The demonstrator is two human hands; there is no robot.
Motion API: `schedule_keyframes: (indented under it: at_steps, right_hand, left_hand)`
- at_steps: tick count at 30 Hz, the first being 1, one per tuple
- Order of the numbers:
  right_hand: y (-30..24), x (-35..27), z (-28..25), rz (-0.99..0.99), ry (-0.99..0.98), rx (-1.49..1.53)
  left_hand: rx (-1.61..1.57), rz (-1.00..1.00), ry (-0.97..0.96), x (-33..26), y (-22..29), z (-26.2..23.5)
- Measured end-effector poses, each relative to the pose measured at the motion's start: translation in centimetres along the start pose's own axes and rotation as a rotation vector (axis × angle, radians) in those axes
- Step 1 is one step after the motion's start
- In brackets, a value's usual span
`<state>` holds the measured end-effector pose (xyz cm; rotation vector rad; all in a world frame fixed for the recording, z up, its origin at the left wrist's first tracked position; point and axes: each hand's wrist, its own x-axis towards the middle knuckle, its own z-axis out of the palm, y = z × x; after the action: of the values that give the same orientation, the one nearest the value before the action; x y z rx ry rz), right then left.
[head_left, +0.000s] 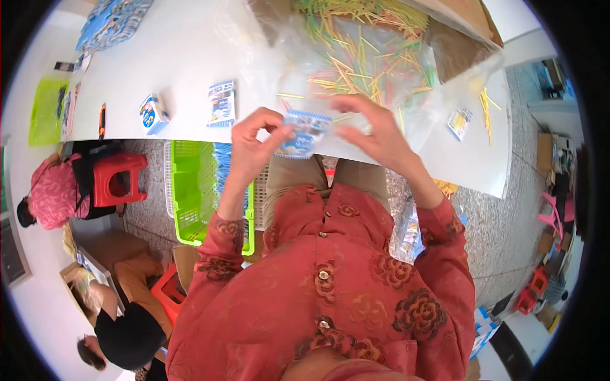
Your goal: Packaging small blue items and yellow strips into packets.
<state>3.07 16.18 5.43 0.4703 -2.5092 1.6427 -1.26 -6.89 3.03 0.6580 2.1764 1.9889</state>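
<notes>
The left hand [254, 141] pinches 1 blue packet [305, 134]; the right hand [383, 136], half open beside it, seems empty. Many loose sticks [348, 75] on the worktop [181, 57] suggest much work remains.

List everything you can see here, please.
Packet: one, blue, held
Other packets: several, mostly blue, table
Sticks: many, mostly yellow, table
Carton: one, brown, far right
Box: one, white and blue, table left
Cutter: one, orange, table left
Table: one, white, ahead
Basket: one, green, near left
Stools: two or more, red, floor
People: two, pink and black tops, left
Trousers: one, beige, worn
Shirt: one, red, worn
Left hand: one, bare, on packet
Right hand: one, bare, beside packet
</notes>
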Motion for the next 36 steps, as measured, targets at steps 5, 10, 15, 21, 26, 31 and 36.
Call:
schedule_keyframes:
  at_steps: [5,10,15,21,26,31,36]
  right_hand:
    - [0.0,0.1,0.8,0.068,-0.243,-0.113]
    - [0.8,-1.0,0.9,0.08,-0.113,-0.145]
    - [0.3,-0.9,0.8,0.089,-0.114,-0.176]
    - [0.3,-0.9,1.0,0.039,-0.106,-0.139]
    - [-0.7,-1.0,0.8,0.016,0.004,-0.071]
    - [-2.1,-1.9,-0.2,-0.119,0.19,-0.263]
    - [-1.9,-3.1,0.4,-0.117,0.094,-0.371]
  left_hand:
    - [-0.038,-0.058,-0.104,-1.1,-0.8,2.7]
    - [-0.025,-0.097,-0.138,-1.5,-1.3,3.8]
    - [0.07,-0.152,-0.219,-1.8,-1.4,4.2]
    - [0.077,-0.192,-0.175,-1.8,-0.8,4.6]
    - [-0.087,-0.246,-0.065,-2.1,-1.8,4.7]
    - [-0.093,-0.2,-0.017,-2.1,-2.3,4.9]
    - [0.061,-0.16,0.012,-2.1,-1.7,5.5]
